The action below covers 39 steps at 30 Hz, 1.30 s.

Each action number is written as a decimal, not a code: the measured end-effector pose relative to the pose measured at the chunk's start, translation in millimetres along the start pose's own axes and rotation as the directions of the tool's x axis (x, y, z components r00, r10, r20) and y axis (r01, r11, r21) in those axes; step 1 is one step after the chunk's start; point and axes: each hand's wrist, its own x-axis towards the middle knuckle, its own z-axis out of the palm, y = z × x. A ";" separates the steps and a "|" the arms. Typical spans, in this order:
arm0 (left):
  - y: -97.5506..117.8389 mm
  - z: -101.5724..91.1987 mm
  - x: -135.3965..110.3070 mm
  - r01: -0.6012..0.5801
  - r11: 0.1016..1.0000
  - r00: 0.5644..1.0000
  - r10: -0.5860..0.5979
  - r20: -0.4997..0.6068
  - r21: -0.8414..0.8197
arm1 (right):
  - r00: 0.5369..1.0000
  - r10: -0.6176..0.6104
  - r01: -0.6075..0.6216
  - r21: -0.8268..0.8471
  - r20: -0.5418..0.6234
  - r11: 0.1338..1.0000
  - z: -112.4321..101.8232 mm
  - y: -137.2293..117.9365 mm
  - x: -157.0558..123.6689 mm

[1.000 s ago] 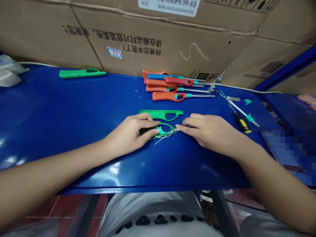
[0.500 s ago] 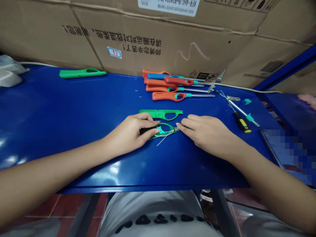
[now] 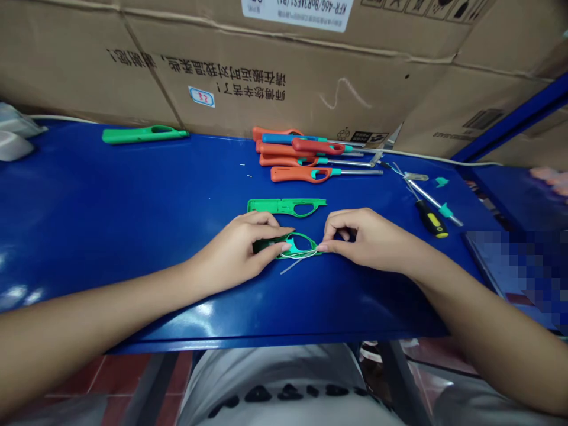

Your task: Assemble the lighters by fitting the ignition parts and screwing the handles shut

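Between my hands lies a green lighter shell half with a teal trigger in it. Thin white wire and a clear thin tube run along its near side. My left hand grips the shell's handle end, thumb and fingers closed around it. At the nozzle end, my right hand pinches the tip, thumb against finger; whether wire or shell is between them is partly hidden. Just beyond lies another green shell half, its inner side up.
Several long-necked lighters, orange, red and blue, lie stacked by the cardboard box. A green lighter body rests at back left. At right are a screwdriver, a metal tube and a teal piece.
The held shell half and both hands have come slightly nearer the table's front edge. My right fingers have shifted their pinch at the nozzle end. The view has tilted slightly.
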 end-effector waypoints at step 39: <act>-0.4 -19.0 2.4 -0.090 0.996 0.996 0.091 0.024 -0.022 | 0.991 -0.136 0.132 0.243 0.000 0.961 12.0 -5.6 3.2</act>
